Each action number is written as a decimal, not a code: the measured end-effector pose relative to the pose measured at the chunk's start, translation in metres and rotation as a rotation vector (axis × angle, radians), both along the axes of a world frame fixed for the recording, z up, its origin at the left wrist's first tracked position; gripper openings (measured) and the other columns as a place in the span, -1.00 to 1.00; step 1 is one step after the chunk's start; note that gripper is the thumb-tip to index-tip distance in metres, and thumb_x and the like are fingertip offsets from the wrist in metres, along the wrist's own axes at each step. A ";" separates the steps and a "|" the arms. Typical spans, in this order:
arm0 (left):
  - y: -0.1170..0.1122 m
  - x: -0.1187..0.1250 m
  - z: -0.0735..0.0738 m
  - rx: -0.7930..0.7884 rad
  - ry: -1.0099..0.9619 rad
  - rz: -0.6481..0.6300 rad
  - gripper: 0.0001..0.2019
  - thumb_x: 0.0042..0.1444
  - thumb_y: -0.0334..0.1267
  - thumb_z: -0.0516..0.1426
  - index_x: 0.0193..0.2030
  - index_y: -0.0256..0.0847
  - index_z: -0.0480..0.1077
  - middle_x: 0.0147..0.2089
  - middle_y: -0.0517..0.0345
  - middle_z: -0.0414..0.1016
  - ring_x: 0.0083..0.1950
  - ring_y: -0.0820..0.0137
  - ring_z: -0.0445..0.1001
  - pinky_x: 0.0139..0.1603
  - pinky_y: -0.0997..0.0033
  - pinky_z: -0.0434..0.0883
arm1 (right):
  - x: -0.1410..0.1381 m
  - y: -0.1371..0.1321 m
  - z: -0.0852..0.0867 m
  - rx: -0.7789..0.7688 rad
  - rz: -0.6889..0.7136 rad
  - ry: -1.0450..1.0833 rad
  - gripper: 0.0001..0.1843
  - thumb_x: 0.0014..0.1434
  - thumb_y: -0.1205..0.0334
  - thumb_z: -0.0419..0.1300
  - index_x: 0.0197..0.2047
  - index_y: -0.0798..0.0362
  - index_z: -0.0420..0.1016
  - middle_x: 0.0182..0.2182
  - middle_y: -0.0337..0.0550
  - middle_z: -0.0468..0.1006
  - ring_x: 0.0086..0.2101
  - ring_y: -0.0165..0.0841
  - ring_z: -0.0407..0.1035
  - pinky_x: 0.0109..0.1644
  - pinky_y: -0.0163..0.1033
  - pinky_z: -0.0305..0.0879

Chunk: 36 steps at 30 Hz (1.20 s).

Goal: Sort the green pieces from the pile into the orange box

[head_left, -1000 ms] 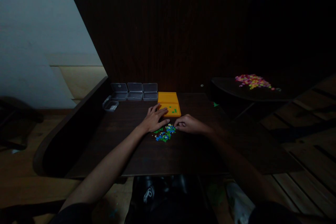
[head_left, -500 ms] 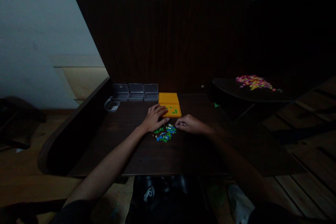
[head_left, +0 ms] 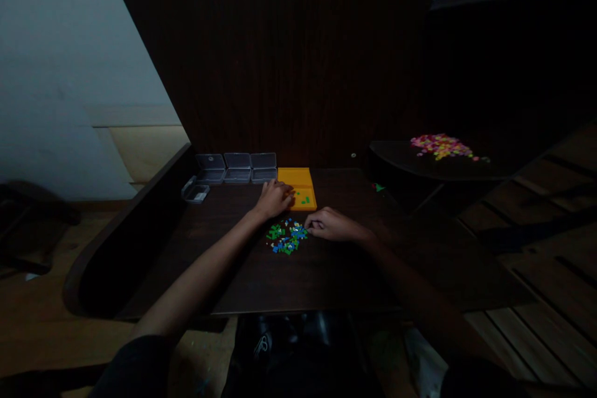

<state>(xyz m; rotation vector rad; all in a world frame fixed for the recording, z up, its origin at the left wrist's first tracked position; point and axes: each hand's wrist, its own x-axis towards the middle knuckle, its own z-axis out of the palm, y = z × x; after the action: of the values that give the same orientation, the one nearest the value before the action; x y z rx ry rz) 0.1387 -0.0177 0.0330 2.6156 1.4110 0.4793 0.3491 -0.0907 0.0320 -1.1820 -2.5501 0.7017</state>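
Observation:
My left hand (head_left: pixel 274 199) is over the left side of an open yellow case (head_left: pixel 308 176), its fingers bent together toward the tray half. Whatever its fingertips hold, if anything, is hidden. A few small green pieces (head_left: pixel 305 201) lie in the case. Nearer to me on the dark desk is a loose pile of tiny green, blue and pale pieces (head_left: pixel 285 242). My right hand (head_left: pixel 330 224) rests at the pile's right edge with curled, closed fingers; I cannot make out anything between them.
Several clear plastic boxes with raised lids (head_left: pixel 237 168) line the back left of the desk (head_left: pixel 224 286). A smaller clear box (head_left: pixel 196 193) stands beside the left side panel. On a raised shelf to the right lies a heap of pink and yellow pieces (head_left: pixel 443 146).
My left hand has drawn its spread fingers together and lifted its thumb away from the pile toward the case. My right hand stays closed beside the pile. The view has shifted slightly.

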 end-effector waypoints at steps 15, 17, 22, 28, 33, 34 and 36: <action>0.018 0.020 0.009 -0.014 0.168 -0.006 -0.79 0.21 -0.35 0.09 -0.14 -0.30 0.54 -0.09 -0.13 0.54 0.00 0.14 0.47 0.02 0.26 0.36 | -0.003 0.000 -0.004 -0.025 0.024 0.098 -0.87 0.08 0.51 0.21 -0.34 0.14 0.53 -0.53 -0.34 0.42 -0.53 -0.49 0.27 -0.42 -0.43 0.09; 0.021 0.019 0.007 -0.052 0.110 -0.011 -0.81 0.17 -0.40 0.11 -0.15 -0.31 0.53 -0.12 -0.09 0.56 -0.06 0.20 0.50 -0.02 0.34 0.38 | -0.002 0.001 -0.004 -0.014 0.033 0.108 -0.88 0.08 0.51 0.21 -0.35 0.14 0.53 -0.54 -0.34 0.41 -0.53 -0.49 0.27 -0.41 -0.43 0.09; 0.023 0.017 0.002 -0.131 -0.015 0.036 -0.80 0.06 -0.48 0.15 -0.19 -0.30 0.55 -0.22 0.00 0.60 -0.16 0.27 0.55 -0.08 0.43 0.40 | 0.000 0.003 -0.005 0.029 0.058 0.113 -0.86 0.07 0.52 0.20 -0.35 0.14 0.55 -0.52 -0.32 0.42 -0.51 -0.49 0.28 -0.40 -0.42 0.10; 0.017 0.013 0.003 -0.123 -0.028 0.032 -0.82 0.04 -0.41 0.17 -0.23 -0.30 0.58 -0.28 -0.01 0.61 -0.20 0.23 0.55 -0.01 0.33 0.42 | 0.000 0.003 -0.005 -0.023 0.030 0.107 -0.83 0.06 0.52 0.19 -0.32 0.15 0.57 -0.52 -0.30 0.42 -0.51 -0.47 0.28 -0.40 -0.42 0.11; 0.015 0.002 0.006 -0.051 -0.056 -0.033 -0.76 0.08 -0.44 0.10 -0.18 -0.27 0.57 -0.11 0.00 0.60 -0.06 0.23 0.53 0.09 0.31 0.39 | 0.001 0.006 -0.007 -0.041 0.007 0.117 -0.84 0.07 0.47 0.22 -0.26 0.15 0.58 -0.54 -0.31 0.42 -0.54 -0.47 0.25 -0.42 -0.42 0.11; 0.015 -0.001 0.006 -0.039 -0.077 -0.043 -0.75 0.09 -0.45 0.09 -0.17 -0.27 0.57 -0.10 0.01 0.60 -0.04 0.23 0.52 0.10 0.31 0.38 | 0.002 0.006 -0.008 -0.050 0.005 0.125 -0.86 0.08 0.44 0.23 -0.26 0.15 0.58 -0.54 -0.31 0.42 -0.54 -0.47 0.25 -0.43 -0.41 0.11; 0.012 -0.010 0.007 -0.023 -0.119 -0.054 -0.74 0.11 -0.46 0.07 -0.16 -0.29 0.56 -0.09 0.00 0.59 -0.03 0.23 0.51 0.13 0.29 0.37 | 0.003 0.007 -0.009 -0.066 0.004 0.142 -0.90 0.13 0.35 0.24 -0.28 0.16 0.59 -0.55 -0.30 0.42 -0.54 -0.46 0.25 -0.44 -0.41 0.10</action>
<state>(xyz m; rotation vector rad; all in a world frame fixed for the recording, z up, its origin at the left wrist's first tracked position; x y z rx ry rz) 0.1292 -0.0055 0.0399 2.5533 1.2984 0.5977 0.3518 -0.0833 0.0227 -1.1054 -2.4308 0.8452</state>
